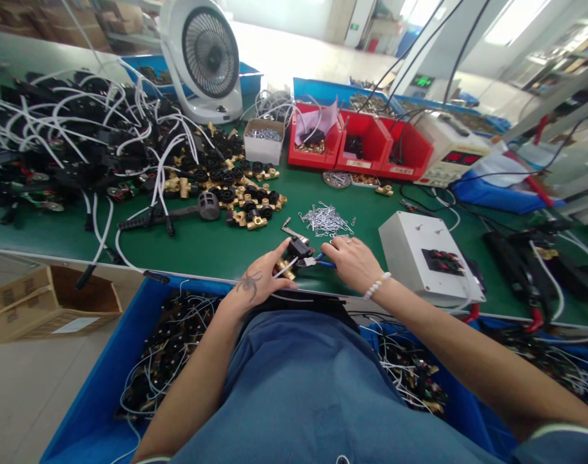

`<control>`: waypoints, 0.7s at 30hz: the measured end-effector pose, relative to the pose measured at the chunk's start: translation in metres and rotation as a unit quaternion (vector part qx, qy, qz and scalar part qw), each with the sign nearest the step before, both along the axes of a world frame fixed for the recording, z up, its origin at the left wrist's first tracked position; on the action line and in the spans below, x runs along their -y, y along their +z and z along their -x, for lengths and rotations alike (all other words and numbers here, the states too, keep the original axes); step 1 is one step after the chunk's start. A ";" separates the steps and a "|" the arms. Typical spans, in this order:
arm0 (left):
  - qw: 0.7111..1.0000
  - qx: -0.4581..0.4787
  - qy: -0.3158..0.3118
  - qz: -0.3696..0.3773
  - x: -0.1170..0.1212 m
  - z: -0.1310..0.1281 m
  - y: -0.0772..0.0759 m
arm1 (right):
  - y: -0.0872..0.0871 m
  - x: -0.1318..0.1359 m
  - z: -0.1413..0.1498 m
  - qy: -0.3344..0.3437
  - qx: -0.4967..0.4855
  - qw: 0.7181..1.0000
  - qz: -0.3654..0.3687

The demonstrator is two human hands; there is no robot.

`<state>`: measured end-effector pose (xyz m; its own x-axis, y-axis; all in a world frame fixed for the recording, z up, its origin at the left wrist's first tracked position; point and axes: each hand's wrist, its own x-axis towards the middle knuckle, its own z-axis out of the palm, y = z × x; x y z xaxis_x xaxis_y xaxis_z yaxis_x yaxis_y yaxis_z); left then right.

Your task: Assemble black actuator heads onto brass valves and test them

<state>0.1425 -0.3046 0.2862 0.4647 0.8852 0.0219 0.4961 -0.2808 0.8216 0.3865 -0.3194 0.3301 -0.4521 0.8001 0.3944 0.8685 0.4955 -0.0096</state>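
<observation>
My left hand point(264, 274) is closed round a brass valve with a black body point(300, 247), from which a white cable runs toward my thumb. In my right hand point(354, 263) are blue-handled pliers point(325, 262); their jaws meet the valve beside the black part. What the jaws grip is too small to make out. Just beyond both hands lies a loose heap of silver metal pins point(327, 220). Brass fittings with black caps point(250, 201) are piled to the left of the heap. A dark mallet-like tool point(207, 206) lies near them.
Black parts with white cables point(57, 129) crowd the left. At the back stand a fan point(211, 58), a white box of screws point(264, 147) and red bins point(359, 164). A grey switch box point(424, 258) sits right. Blue crates point(105, 367) flank my lap below the table edge.
</observation>
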 end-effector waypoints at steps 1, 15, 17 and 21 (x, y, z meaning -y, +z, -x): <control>1.000 0.000 0.000 0.000 0.000 0.000 0.000 | 0.000 -0.001 0.000 0.010 0.010 1.000 0.009; 1.000 0.000 0.003 -0.004 -0.001 0.000 -0.001 | 0.014 -0.005 0.003 0.014 0.031 0.999 0.031; 1.000 0.000 0.007 -0.002 -0.001 0.000 -0.002 | 0.017 -0.003 0.003 -0.004 0.013 1.000 0.017; 1.000 0.002 0.007 0.001 -0.001 -0.001 -0.001 | 0.013 -0.002 0.004 -0.020 0.020 0.999 0.028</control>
<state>0.1435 -0.3034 0.2857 0.4520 0.8917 0.0224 0.4973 -0.2727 0.8236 0.3825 -0.3177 0.3432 -0.4346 0.8375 0.3312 0.8875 0.4609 -0.0010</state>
